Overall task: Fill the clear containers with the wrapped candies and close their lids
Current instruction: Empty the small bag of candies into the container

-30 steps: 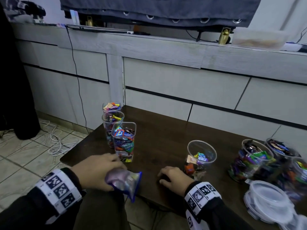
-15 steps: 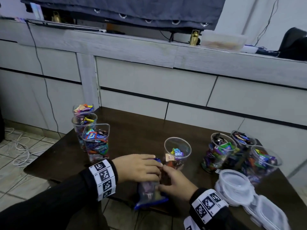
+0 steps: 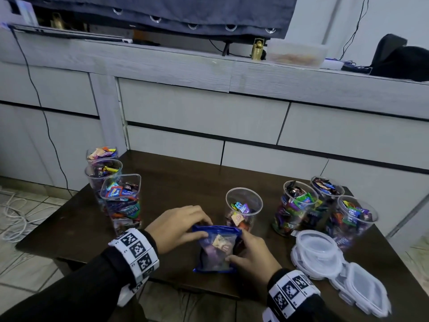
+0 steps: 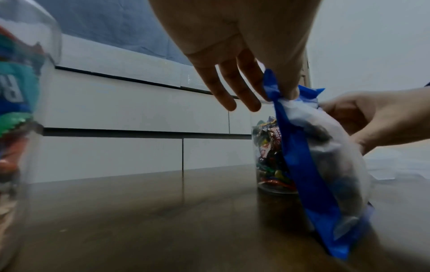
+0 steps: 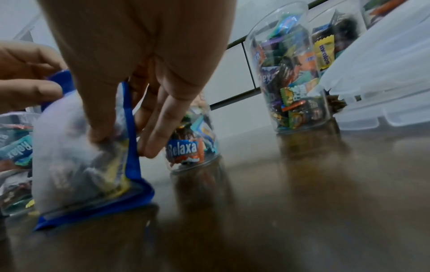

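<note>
Candy bag [image 3: 217, 247], earlier carried in by the left hand [image 3: 175, 226] alone, now stands low centre of frame, top pinched by left fingers, right hand [image 3: 251, 254] gripping its side, before the half-filled container [image 3: 243, 206], probably about to be opened.

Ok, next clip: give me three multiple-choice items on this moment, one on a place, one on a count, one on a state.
1. Where does the candy bag stand?
A. on the floor
B. on the table, in front of the middle cup
C. on the lids

2. How many clear cups stand right of the middle cup?
A. one
B. three
C. five

3. What is the left hand doing?
A. pinching the bag's top
B. resting flat
C. holding a lid

B: both hands hold it upright before that cup. B: three filled cups stand there. A: its grip pinches the blue top edge, the right hand steadying the side.
</note>
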Tool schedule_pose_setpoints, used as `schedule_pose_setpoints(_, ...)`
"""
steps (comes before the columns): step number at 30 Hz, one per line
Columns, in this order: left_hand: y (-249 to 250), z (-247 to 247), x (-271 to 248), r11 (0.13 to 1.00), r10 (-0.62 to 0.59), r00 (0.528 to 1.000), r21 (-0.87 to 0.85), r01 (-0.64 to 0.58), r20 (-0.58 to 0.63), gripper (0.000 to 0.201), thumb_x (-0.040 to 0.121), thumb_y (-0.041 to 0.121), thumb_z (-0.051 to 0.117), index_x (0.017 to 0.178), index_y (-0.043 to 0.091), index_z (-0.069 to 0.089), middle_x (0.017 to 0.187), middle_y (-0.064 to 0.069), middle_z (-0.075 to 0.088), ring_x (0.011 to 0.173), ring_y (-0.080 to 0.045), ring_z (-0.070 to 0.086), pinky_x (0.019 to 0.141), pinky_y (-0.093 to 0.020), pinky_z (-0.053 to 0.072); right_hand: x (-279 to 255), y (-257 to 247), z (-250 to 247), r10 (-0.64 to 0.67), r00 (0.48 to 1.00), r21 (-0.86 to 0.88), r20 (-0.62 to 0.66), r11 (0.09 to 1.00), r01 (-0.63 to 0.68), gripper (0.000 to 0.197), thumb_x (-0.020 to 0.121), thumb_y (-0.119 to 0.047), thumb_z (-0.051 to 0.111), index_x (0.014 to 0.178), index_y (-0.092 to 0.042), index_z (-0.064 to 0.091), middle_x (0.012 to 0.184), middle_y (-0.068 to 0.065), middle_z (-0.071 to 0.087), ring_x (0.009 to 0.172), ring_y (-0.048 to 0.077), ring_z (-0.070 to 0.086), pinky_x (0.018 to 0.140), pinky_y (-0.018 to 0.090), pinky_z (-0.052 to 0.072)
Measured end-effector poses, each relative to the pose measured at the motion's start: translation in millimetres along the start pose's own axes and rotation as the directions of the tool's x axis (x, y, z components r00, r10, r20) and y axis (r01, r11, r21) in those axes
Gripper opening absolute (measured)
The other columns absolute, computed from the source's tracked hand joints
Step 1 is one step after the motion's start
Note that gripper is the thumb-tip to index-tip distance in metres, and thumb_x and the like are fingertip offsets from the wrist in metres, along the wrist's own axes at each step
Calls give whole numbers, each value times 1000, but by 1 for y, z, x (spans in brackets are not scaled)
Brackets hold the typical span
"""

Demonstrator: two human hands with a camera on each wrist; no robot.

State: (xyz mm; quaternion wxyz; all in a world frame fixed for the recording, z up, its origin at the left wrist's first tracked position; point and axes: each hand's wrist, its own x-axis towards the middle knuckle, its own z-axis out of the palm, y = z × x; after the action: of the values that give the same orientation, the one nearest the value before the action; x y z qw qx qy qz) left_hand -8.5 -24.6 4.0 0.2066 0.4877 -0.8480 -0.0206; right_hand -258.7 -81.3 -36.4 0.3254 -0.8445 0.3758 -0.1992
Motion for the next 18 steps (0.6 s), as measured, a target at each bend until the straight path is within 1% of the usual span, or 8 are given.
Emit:
schedule_pose_setpoints(2, 2, 2, 1, 1000, -12, 999, -11, 12, -36, 31, 93, 48, 46, 113, 30, 62, 106, 14, 60, 97, 0, 55, 81, -28, 51, -2, -5, -7, 1, 999, 23, 52, 1000, -2, 48, 74, -38, 76, 114, -36, 50, 114, -18, 57, 107, -1, 57, 89, 14, 46)
schedule_pose_setpoints(4, 5, 1, 4, 1000, -1, 998, -4, 1, -56, 28, 93, 45, 47, 110, 29, 64, 102, 14, 61, 95, -1, 56, 79, -28, 51, -3, -11, -17, -26, 1000, 62, 15, 998, 25, 36, 76, -50, 70, 106, -38, 54, 107, -17, 63, 96, -2, 60, 81, 18, 50)
schedule_pose_setpoints(6, 8, -1, 5, 1000, 25, 998, 14, -24, -62, 24, 94, 42, 52, 108, 28, 66, 100, 13, 63, 94, -4, 57, 77, -30, 51, -1, -16, -27, -84, 994, 43, -65, 995, 87, 24, 86, -45, 62, 107, -34, 61, 103, -14, 65, 92, -1, 60, 77, 19, 49)
schedule_pose_setpoints(7, 9, -2, 6, 999, 41, 997, 29, -39, -64, 22, 95, 40, 55, 108, 28, 67, 98, 12, 64, 93, -5, 57, 76, -30, 52, 1, -20, -31, -122, 990, 12, -72, 992, 123, 19, 89, -40, 60, 106, -31, 64, 102, -15, 65, 92, -2, 59, 76, 15, 47)
schedule_pose_setpoints(8, 10, -3, 6, 997, 61, 996, 48, -58, -71, 20, 94, 38, 57, 107, 28, 69, 97, 12, 65, 93, -6, 58, 74, -30, 52, 3, -24, -34, -152, 987, -19, -56, 988, 151, 16, 91, -35, 59, 103, -28, 67, 99, -16, 66, 91, -3, 59, 74, 11, 44)
schedule_pose_setpoints(10, 13, -5, 7, 991, 110, 990, 90, -102, -92, 17, 92, 35, 62, 104, 27, 71, 96, 11, 66, 91, -8, 60, 71, -30, 53, 8, -31, -38, -158, 987, -52, 14, 986, 159, 11, 91, -28, 62, 95, -24, 70, 91, -15, 66, 87, -4, 58, 73, 9, 41)
schedule_pose_setpoints(14, 18, -10, 8, 981, 152, 984, 132, -139, -94, 22, 91, 35, 60, 108, 26, 68, 101, 9, 64, 92, -9, 60, 70, -26, 52, 19, -42, -49, -55, 985, 7, 161, 998, 55, 9, 90, -23, 64, 85, -22, 71, 85, -9, 67, 80, -1, 60, 74, 17, 48)
schedule_pose_setpoints(18, 23, -12, 9, 938, 273, 959, 243, -248, -76, 16, 91, 35, 61, 99, 25, 71, 92, 8, 63, 85, -10, 60, 65, -25, 48, 26, -53, -53, -9, 961, 7, 278, 1000, 7, 12, 93, -17, 59, 84, -15, 68, 82, 1, 64, 76, 9, 57, 73, 29, 50)
